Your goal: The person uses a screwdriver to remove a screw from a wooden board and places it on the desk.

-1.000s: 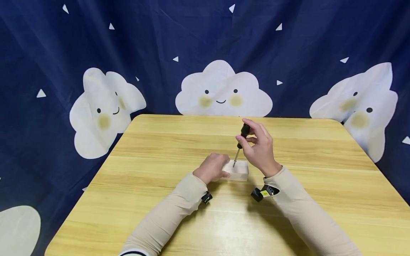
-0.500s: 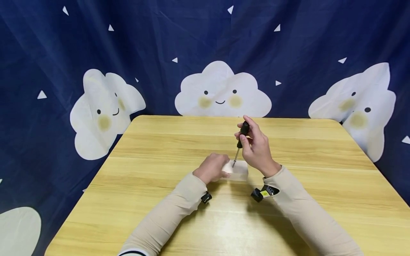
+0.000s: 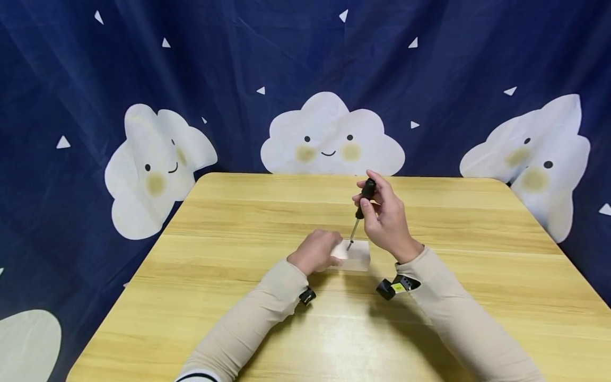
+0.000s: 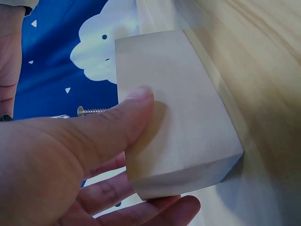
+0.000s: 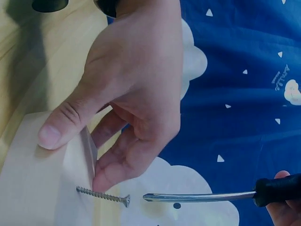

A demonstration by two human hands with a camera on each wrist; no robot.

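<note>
A pale wooden block lies on the table, its left end gripped by my left hand. In the left wrist view, the thumb presses the block's near face while the other fingers reach around its end. A threaded screw stands in the block's top with much of its shank exposed. My right hand holds a black-handled screwdriver, thumb and fingers around the handle. The right wrist view shows the screwdriver's tip in line with the screw head, a small gap between them.
The wooden table extends around both forearms. A dark blue curtain with white clouds hangs behind its far edge. Small black wrist cameras are strapped on both wrists.
My right fingers have shifted around the screwdriver's handle, and its top has moved slightly right and away over the last half second. My left hand and the block stay in place.
</note>
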